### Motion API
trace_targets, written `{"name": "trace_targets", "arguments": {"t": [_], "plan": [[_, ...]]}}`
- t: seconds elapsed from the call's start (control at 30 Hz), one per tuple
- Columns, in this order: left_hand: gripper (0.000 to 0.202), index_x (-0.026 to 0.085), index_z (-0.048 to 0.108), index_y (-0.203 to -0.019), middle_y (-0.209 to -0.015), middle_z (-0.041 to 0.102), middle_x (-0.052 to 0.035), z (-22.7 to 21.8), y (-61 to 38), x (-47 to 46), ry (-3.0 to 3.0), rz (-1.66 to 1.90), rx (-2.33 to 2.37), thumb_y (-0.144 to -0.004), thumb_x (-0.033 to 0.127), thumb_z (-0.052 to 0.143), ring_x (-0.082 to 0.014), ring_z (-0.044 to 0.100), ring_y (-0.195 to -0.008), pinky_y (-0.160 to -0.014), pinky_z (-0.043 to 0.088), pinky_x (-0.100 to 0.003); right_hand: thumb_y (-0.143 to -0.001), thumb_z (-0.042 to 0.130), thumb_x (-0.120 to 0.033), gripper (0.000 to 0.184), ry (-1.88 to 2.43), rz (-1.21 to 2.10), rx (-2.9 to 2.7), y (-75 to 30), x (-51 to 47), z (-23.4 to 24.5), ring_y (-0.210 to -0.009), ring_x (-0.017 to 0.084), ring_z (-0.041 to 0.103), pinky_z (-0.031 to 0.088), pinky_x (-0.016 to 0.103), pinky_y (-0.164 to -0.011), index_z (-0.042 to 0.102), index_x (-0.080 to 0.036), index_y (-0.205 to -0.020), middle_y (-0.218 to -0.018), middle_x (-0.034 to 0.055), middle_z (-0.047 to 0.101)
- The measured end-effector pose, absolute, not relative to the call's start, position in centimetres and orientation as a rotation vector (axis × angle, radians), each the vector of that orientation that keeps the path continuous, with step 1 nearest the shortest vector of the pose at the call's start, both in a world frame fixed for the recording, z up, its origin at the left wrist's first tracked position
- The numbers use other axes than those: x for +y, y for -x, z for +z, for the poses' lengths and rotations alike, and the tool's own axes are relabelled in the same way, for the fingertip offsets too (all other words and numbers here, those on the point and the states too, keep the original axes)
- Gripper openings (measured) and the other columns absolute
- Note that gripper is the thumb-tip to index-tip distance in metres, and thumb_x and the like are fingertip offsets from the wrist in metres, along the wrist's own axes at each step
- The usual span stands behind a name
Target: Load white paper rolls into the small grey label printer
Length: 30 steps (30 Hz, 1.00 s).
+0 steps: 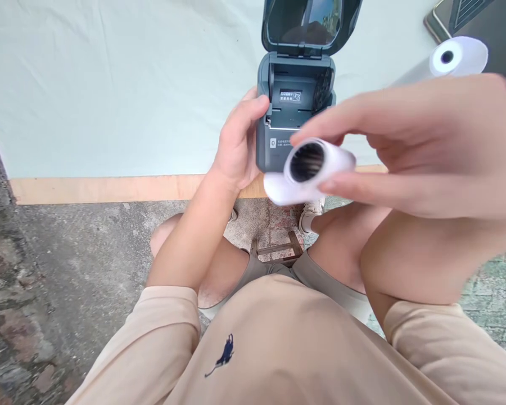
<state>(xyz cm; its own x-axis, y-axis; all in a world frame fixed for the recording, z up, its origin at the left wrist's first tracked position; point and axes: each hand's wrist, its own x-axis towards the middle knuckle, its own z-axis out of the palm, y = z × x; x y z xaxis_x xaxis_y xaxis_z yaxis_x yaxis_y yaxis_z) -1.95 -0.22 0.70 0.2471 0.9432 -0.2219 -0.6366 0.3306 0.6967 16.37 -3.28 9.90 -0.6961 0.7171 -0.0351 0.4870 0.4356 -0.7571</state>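
My left hand (240,138) grips the left side of a dark label printer (293,121), its thumb on the rim. The printer's lid (310,28) is swung up, and the bay inside shows a small printed sticker, with no roll in it. Between the thumb and fingers of my right hand (421,146) is a small white paper roll (339,160) with a dark hollow core. A loose end of its paper sticks out to the left. The roll is in front of the printer's lower right part and hides it.
Behind my right hand, another white paper roll (468,53) lies on the pale tablecloth (130,90). A dark device (497,39) sits at the top right. The table's wooden edge (105,188) runs above my knees.
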Motion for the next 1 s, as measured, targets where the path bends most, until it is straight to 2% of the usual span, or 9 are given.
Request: {"name": "trace_targets", "arguments": {"t": [0.07, 0.13, 0.33, 0.5, 0.67, 0.83, 0.9, 1.0], "plan": [[0.020, 0.020, 0.056, -0.088, -0.080, 0.059, -0.0018, 1.1, 1.7, -0.3, -0.585, 1.187, 0.646, -0.077, 0.021, 0.040, -0.0168, 0.056, -0.092, -0.065, 0.045, -0.023, -0.075, 0.048, -0.030, 0.024, 1.161, 0.823, -2.549, -13.9, 0.2, 9.2, -0.064, 0.002, 0.045, 0.038, 0.021, -0.061, 0.054, -0.030, -0.099, -0.078, -0.0068, 0.054], [0.020, 0.020, 0.056, -0.086, -0.080, 0.060, -0.0020, 1.3, 1.4, -0.4, -0.613, 1.217, 0.630, -0.078, 0.016, 0.037, -0.0149, 0.056, -0.090, -0.060, 0.042, -0.020, -0.074, 0.048, -0.026, 0.027, 1.242, 0.717, -2.537, -13.0, 1.4, 8.7, -0.068, 0.004, 0.046, 0.036, 0.022, -0.063, 0.053, -0.030, -0.100, -0.081, -0.0059, 0.054], [0.020, 0.019, 0.053, -0.090, -0.085, 0.060, -0.0027, 1.3, 1.2, -0.5, -0.615, 1.218, 0.649, -0.079, 0.015, 0.037, -0.0123, 0.057, -0.086, -0.055, 0.038, -0.018, -0.071, 0.051, -0.032, 0.040, 1.404, 0.420, -2.412, -13.6, 0.7, 7.6, -0.095, 0.015, 0.050, 0.041, 0.031, -0.082, 0.046, -0.026, -0.110, -0.106, -0.0035, 0.052], [0.021, 0.016, 0.056, -0.086, -0.077, 0.057, -0.0030, 1.3, 1.4, -0.4, -0.642, 1.197, 0.680, -0.080, 0.016, 0.036, -0.0136, 0.058, -0.086, -0.058, 0.040, -0.017, -0.068, 0.054, -0.033, 0.034, 1.516, 0.367, -2.376, -12.7, 1.2, 7.0, -0.094, 0.016, 0.049, 0.039, 0.037, -0.087, 0.046, -0.025, -0.100, -0.104, -0.0054, 0.052], [0.018, 0.016, 0.055, -0.086, -0.085, 0.057, -0.0018, 1.3, 1.5, -0.5, -0.641, 1.196, 0.693, -0.080, 0.018, 0.038, -0.0128, 0.058, -0.089, -0.057, 0.040, -0.015, -0.070, 0.052, -0.041, 0.030, 1.578, 0.413, -2.382, -12.3, 1.2, 6.6, -0.102, 0.018, 0.046, 0.034, 0.041, -0.090, 0.048, -0.024, -0.094, -0.100, -0.0045, 0.053], [0.020, 0.016, 0.053, -0.086, -0.083, 0.056, -0.0015, 1.2, 1.6, -0.5, -0.638, 1.212, 0.641, -0.081, 0.022, 0.034, -0.0142, 0.059, -0.089, -0.066, 0.046, -0.022, -0.075, 0.046, -0.044, 0.022, 1.445, 0.352, -2.469, -12.5, 1.2, 6.4, -0.106, 0.020, 0.042, 0.032, 0.041, -0.091, 0.056, -0.027, -0.083, -0.100, -0.0033, 0.052], [0.014, 0.018, 0.051, -0.089, -0.081, 0.057, -0.0012, 1.1, 1.7, -0.5, -0.639, 1.210, 0.635, -0.079, 0.019, 0.041, -0.0141, 0.060, -0.087, -0.064, 0.044, -0.021, -0.076, 0.044, -0.044, 0.022, 1.407, 0.365, -2.487, -12.8, 1.2, 6.3, -0.107, 0.020, 0.041, 0.032, 0.040, -0.091, 0.057, -0.027, -0.080, -0.097, -0.0031, 0.053], [0.021, 0.019, 0.050, -0.091, -0.079, 0.057, -0.0003, 0.8, 1.9, -0.6, -0.653, 1.199, 0.662, -0.071, 0.011, 0.050, -0.0144, 0.061, -0.083, -0.063, 0.044, -0.020, -0.076, 0.044, -0.044, 0.027, 1.338, 0.301, -2.332, -13.0, 1.2, 6.4, -0.100, 0.015, 0.044, 0.035, 0.033, -0.093, 0.057, -0.021, -0.084, -0.096, 0.0003, 0.051]]}}
